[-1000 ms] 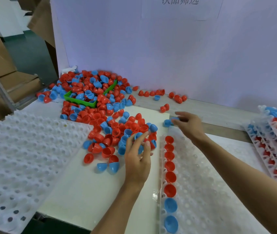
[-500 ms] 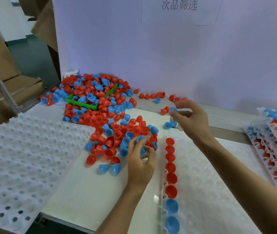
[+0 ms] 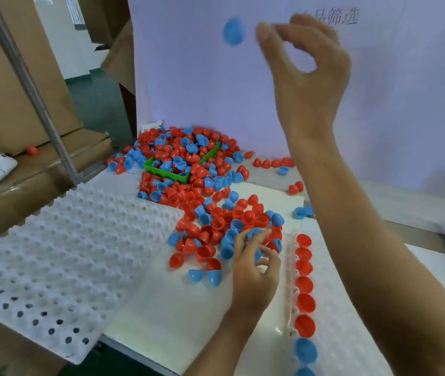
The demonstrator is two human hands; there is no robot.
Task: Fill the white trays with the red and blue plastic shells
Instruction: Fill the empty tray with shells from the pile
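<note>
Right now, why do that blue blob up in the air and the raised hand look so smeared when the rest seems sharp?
In the head view, the blue shell in mid-air and the raised right hand are motion-blurred; the pile of shells and the empty white tray on the left look sharp. The wide lens bows straight lines near the edges. Lighting is soft, with a small glare spot beside the part-filled tray.
</note>
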